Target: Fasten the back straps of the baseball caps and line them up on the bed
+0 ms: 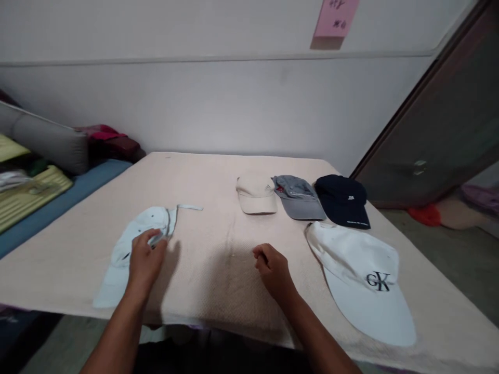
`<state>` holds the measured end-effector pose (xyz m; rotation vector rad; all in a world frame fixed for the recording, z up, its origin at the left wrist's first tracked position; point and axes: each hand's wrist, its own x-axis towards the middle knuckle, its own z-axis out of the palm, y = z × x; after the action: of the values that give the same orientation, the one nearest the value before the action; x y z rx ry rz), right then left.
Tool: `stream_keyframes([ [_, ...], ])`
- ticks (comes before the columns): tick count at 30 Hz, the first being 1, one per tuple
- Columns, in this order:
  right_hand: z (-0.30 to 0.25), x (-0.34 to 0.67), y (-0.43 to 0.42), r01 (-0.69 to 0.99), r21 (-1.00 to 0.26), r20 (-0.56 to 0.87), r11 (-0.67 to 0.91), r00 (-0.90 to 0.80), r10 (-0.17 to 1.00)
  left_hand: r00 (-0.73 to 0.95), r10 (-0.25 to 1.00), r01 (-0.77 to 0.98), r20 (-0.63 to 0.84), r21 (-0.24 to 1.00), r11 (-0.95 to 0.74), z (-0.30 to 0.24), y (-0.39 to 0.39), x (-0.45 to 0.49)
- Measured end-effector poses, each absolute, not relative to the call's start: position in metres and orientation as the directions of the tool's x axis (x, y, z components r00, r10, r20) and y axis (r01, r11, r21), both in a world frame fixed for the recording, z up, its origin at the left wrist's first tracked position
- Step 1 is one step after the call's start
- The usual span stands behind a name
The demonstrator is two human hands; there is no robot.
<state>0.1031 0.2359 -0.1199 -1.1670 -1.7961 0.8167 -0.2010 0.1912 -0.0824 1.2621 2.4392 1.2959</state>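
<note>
My left hand [145, 261] is at a pale white cap [121, 259] on the left of the table. Its thumb and fingers close on the cap's open edge near the back. This cap's brim points toward the near edge, and its loose strap [191, 207] sticks out to the right. My right hand [272, 267] hovers over the middle of the table, fingers curled in, with nothing visible in them. To its right lies a larger white cap [351, 254] with dark letters on the front, brim toward me.
Toward the back right, a beige cap [256, 192], a grey-blue cap [298, 196] and a navy cap [341, 197] lie in a row on the cloth-covered table [195, 176]. A white wall [218, 109] stands behind. A grey cushion [47, 136] is at far left.
</note>
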Motion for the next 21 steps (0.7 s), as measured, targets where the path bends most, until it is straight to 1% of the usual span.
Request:
stream_keyframes([
  [3,-0.124,0.084,0.233,0.359,-0.86,0.271,0.364,-0.282,0.92,-0.664,0.64,0.712,0.388,0.591,0.38,-0.088,0.177,-0.238],
  [5,-0.126,0.074,0.23,0.348,-0.864,0.259,0.364,-0.313,0.914,-0.681,0.613,0.716,0.4,0.536,0.446,-0.091,0.169,-0.257],
  [6,-0.126,0.07,0.229,0.348,-0.863,0.255,0.367,-0.328,0.909,-0.704,0.606,0.695,0.37,0.536,0.479,-0.092,0.166,-0.264],
  [10,-0.125,0.058,0.222,0.36,-0.857,0.23,0.37,-0.375,0.898,-0.761,0.627,0.582,0.165,0.6,0.549,-0.097,0.161,-0.281],
  [14,-0.125,0.055,0.217,0.344,-0.86,0.221,0.378,-0.416,0.882,-0.708,0.701,0.607,0.086,0.58,0.543,-0.1,0.166,-0.276],
  [16,-0.126,0.056,0.216,0.315,-0.876,0.214,0.364,-0.421,0.881,-0.663,0.744,0.618,0.08,0.619,0.484,-0.099,0.17,-0.265],
  [18,-0.127,0.057,0.218,0.275,-0.917,0.162,0.29,-0.408,0.898,-0.647,0.756,0.572,0.099,0.718,0.396,-0.094,0.172,-0.248],
  [19,-0.128,0.058,0.219,0.247,-0.943,0.116,0.225,-0.391,0.913,-0.646,0.756,0.526,0.108,0.78,0.338,-0.091,0.172,-0.238],
  [21,-0.13,0.06,0.222,0.162,-0.986,-0.011,0.048,-0.345,0.938,-0.624,0.775,0.398,0.096,0.893,0.209,-0.082,0.173,-0.214],
])
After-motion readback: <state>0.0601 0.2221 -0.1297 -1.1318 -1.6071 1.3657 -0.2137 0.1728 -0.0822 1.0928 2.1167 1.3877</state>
